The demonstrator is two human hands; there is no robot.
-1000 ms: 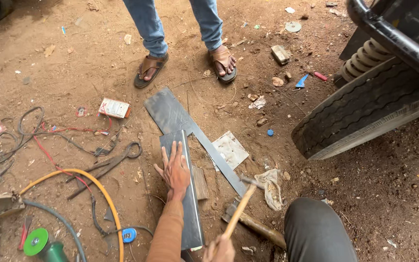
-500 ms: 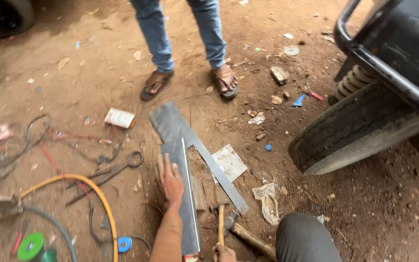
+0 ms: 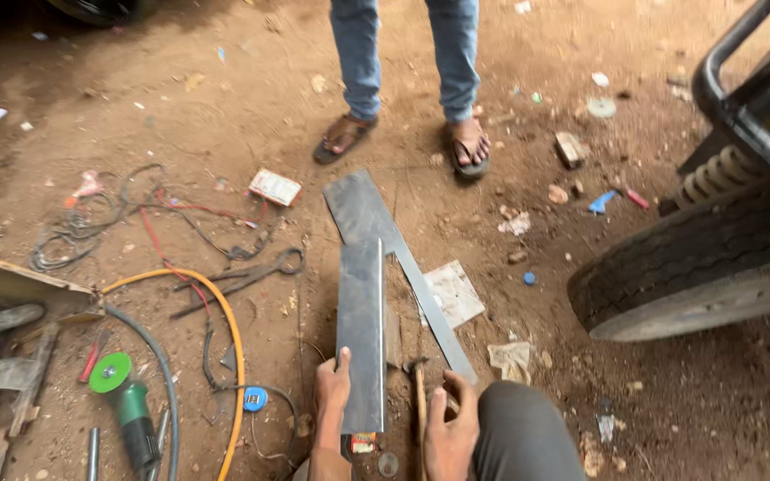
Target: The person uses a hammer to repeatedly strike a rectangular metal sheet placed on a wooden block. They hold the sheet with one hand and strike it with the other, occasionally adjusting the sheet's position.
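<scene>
**Hands on a metal strip and a hammer**

Head view: the left hand [image 3: 332, 389] grips the near left edge of a flat metal strip [image 3: 362, 330] lying on the dirt, thumb up along its side. Just right of those fingers, the right hand [image 3: 450, 428] is closed around a wooden hammer [image 3: 420, 396] handle, its head resting beside the strip. Beyond stand someone's sandalled feet [image 3: 470, 142].

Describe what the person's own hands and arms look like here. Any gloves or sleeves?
Both are bare. The left hand has no glove, and the forearm below it shows no sleeve down to the picture's edge. The right hand is also ungloved, with no ring, watch or band that I can make out. Beside it is a knee in grey trousers. Fingers look dusty, though that is hard to judge.
</scene>
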